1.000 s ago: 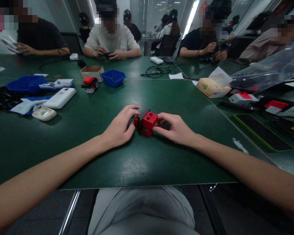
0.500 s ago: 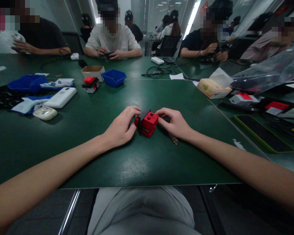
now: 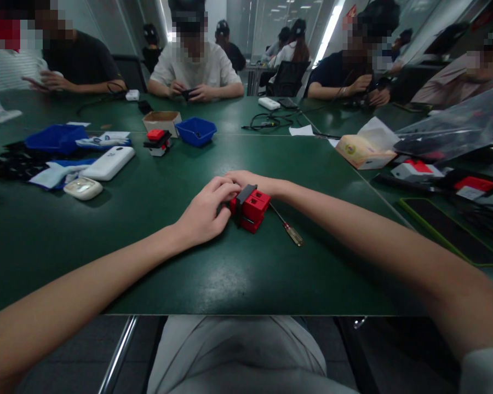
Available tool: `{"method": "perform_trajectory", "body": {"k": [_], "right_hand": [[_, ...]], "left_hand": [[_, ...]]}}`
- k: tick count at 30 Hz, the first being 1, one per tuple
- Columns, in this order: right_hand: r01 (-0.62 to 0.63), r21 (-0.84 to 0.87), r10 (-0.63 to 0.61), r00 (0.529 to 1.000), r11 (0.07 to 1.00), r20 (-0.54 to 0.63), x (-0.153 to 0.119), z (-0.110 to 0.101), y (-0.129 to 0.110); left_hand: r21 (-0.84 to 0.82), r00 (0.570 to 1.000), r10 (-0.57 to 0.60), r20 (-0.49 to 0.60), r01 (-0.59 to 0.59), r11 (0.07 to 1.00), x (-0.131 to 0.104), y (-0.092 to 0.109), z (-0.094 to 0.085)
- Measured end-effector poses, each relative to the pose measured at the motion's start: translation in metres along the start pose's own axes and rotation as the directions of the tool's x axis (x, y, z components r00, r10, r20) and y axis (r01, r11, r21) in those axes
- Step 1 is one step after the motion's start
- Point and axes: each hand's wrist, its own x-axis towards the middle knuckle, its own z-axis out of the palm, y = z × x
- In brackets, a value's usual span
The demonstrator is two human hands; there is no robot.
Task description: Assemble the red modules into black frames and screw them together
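Observation:
A red block-shaped part with a black plate across it rests on the green table in front of me. My left hand grips its left end between thumb and fingers. Behind the part, my right hand reaches across to the left, close to my left fingertips; its own fingers are mostly hidden, so what they touch does not show. A screwdriver with a clear handle lies right of the red part, its shaft pointing toward it.
A second red, black and grey device stands near a blue bin and a cardboard box. At left lie a white power bank and a blue tray. A tissue pack is at right. People sit across the table.
My right hand has moved left from the part's right side to behind it, uncovering the screwdriver. My left hand stays on the red part. The whole view has shifted slightly.

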Motion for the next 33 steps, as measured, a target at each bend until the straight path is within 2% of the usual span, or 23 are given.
{"method": "perform_trajectory", "body": {"k": [4,6,9,11,12,14,15,18,21,26,29,33], "right_hand": [[-0.019,-0.019,0.019,1.000,1.000,-0.015,0.003,0.003,-0.005],[-0.030,-0.025,0.028,0.999,0.999,-0.046,-0.011,0.002,-0.008],[-0.069,-0.043,0.061,0.986,0.997,-0.155,-0.044,-0.002,-0.014],[-0.160,-0.027,0.141,0.927,0.987,-0.348,-0.069,-0.005,-0.018],[-0.202,-0.014,0.179,0.895,0.979,-0.408,-0.081,-0.006,-0.021],[-0.246,0.009,0.219,0.845,0.969,-0.488,-0.104,-0.010,-0.030],[-0.243,-0.004,0.208,0.838,0.970,-0.504,-0.114,-0.012,-0.036],[-0.208,-0.068,0.148,0.855,0.976,-0.497,-0.139,-0.014,-0.056],[-0.181,-0.105,0.113,0.879,0.978,-0.464,-0.151,-0.010,-0.075],[-0.009,-0.208,-0.071,0.926,0.978,-0.371,-0.147,0.004,-0.088],[0.099,-0.246,-0.178,0.929,0.964,-0.324,-0.143,0.009,-0.090],[0.118,-0.267,-0.203,0.927,0.956,-0.317,-0.141,0.010,-0.089]], "left_hand": [[0.016,1.000,0.024,-0.014,-0.024,1.000,0.000,0.000,0.000],[0.010,0.999,0.030,-0.017,-0.030,0.999,0.000,0.000,0.000],[0.022,0.999,0.037,-0.017,-0.036,0.999,-0.001,0.001,0.000],[0.047,0.999,0.030,-0.013,-0.029,0.998,-0.001,0.002,-0.001],[0.059,1.000,0.022,-0.006,-0.021,0.998,-0.001,0.003,-0.001],[0.072,1.000,0.007,0.009,-0.007,0.997,-0.002,0.006,-0.001],[0.075,1.000,0.003,0.015,-0.004,0.997,-0.002,0.006,-0.001],[0.076,1.000,0.008,0.029,-0.010,0.997,-0.002,0.008,-0.001],[0.075,0.999,0.010,0.052,-0.014,0.997,-0.002,0.008,-0.001],[0.108,0.997,-0.032,0.077,0.023,0.994,-0.003,0.009,0.002],[0.136,0.993,-0.081,0.088,0.069,0.988,-0.004,0.009,0.004],[0.138,0.988,-0.113,0.109,0.097,0.986,-0.004,0.009,0.006]]}}
